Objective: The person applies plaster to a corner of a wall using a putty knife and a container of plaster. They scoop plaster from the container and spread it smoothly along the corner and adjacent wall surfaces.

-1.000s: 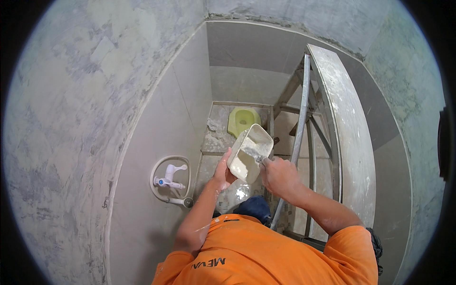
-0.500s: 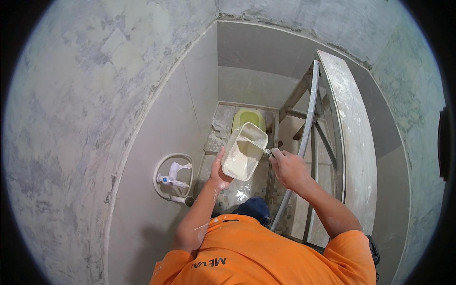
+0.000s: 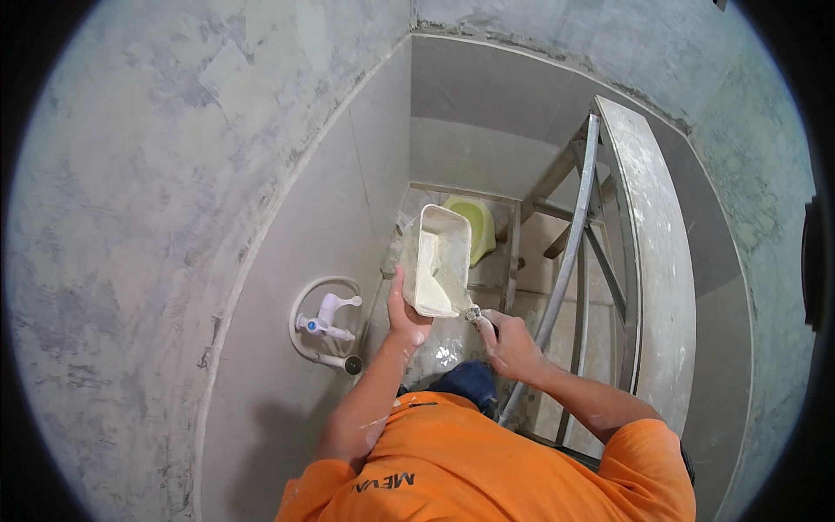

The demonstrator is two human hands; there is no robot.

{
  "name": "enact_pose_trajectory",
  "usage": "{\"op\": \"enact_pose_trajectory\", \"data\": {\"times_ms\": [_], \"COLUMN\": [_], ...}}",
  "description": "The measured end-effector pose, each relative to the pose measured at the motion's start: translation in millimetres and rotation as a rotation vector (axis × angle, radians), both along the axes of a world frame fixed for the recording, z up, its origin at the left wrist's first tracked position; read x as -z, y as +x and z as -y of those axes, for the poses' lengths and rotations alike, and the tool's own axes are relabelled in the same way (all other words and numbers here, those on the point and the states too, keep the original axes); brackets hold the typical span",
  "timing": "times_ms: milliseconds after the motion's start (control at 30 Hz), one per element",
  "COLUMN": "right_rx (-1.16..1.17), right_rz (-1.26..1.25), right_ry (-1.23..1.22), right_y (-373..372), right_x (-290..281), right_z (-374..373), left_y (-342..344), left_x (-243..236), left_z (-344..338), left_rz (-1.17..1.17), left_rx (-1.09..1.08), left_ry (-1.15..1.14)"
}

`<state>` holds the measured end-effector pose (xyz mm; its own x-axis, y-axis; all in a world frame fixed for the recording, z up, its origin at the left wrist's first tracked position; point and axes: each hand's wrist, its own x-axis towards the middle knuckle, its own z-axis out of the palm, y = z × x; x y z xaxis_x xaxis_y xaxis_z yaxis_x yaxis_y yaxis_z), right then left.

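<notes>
- The left hand (image 3: 409, 315) is clamping the tub (image 3: 448, 228) by its left side and near end, thumb lying along the outer wall; the fingers underneath are hidden.
- The tub is sitting in front of the person's torso, above the floor, partly covering the yellow-green squat toilet (image 3: 477, 217).
- Its long axis is running away from the person, nearly straight up the view, and its open side is facing up toward the camera.
- The tub is showing a cream colour, a rectangular shape and rounded corners, with white paste (image 3: 430, 291) coating the left side and near end inside.
- The right hand (image 3: 510, 341) is closing around a scraper (image 3: 473, 313), which is pointing forward and left at the tub's near right corner.
- The scraper's metal neck is looking smeared with paste; where its blade is ending, I cannot tell.
</notes>
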<state>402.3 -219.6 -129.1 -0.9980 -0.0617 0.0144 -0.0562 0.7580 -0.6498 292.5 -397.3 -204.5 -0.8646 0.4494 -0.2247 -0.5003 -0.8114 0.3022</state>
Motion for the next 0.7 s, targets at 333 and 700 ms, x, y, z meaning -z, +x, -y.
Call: {"op": "enact_pose_trajectory", "data": {"times_ms": [333, 700], "right_rx": [0.269, 0.176], "right_rz": [0.532, 0.670], "right_ry": [-0.765, -1.037], "right_y": [8, 0], "right_x": [-25, -76], "right_z": [14, 4], "left_y": [10, 10], "left_x": [-15, -25], "left_z": [0, -7], "left_rz": [-0.090, -0.139], "left_rx": [-0.080, -0.086], "left_ry": [-0.087, 0.068]}}
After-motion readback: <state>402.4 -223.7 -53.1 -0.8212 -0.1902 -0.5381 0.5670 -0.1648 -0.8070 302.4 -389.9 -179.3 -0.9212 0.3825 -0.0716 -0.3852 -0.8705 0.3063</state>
